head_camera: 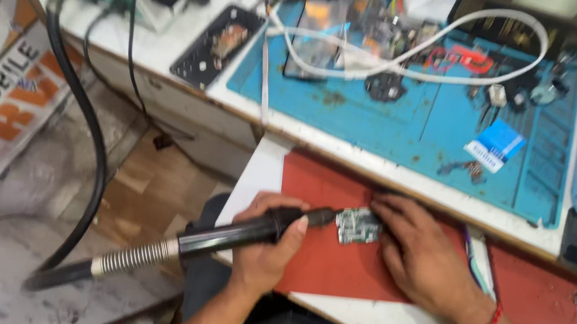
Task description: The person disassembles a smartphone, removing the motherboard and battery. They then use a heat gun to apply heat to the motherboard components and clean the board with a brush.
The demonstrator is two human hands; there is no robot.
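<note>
Hands work low in view: the left hand (266, 242) grips a black hot-air wand (252, 231), nozzle at a small circuit board (357, 226). The right hand (421, 258), fingers spread, pins that board on a red mat (335, 260). Beyond, the bench (285, 122) carries a blue mat (414, 125) and white cable (414, 57).

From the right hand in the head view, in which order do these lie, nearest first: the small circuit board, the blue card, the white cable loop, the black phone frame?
1. Small circuit board: under the fingertips of the right hand, on the red mat.
2. Blue card: above, on the blue mat.
3. White cable loop: farther up, at the bench's back.
4. Black phone frame: far upper left.
</note>
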